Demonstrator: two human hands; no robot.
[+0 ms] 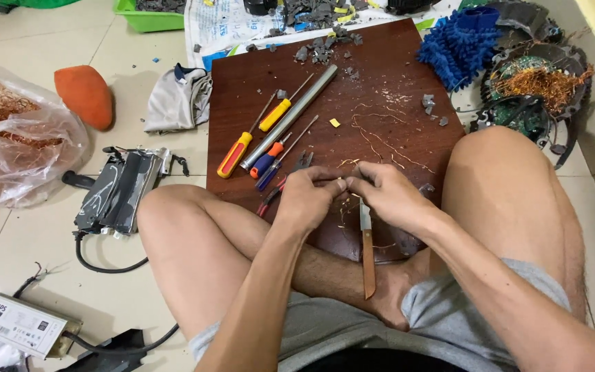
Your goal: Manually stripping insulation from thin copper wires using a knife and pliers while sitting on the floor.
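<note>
Both hands meet over the board's near edge, left hand and right hand fingers pinched together on a small copper wire piece; better keep grips close, pulling steadily, above the knife

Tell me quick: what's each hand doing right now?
Left hand: closed, fingertips pinching something small; too small to tell what.
Right hand: closed, pinching at the same spot, above the wooden-handled knife.

Three screwdrivers; one knife — one metal tube.
</note>
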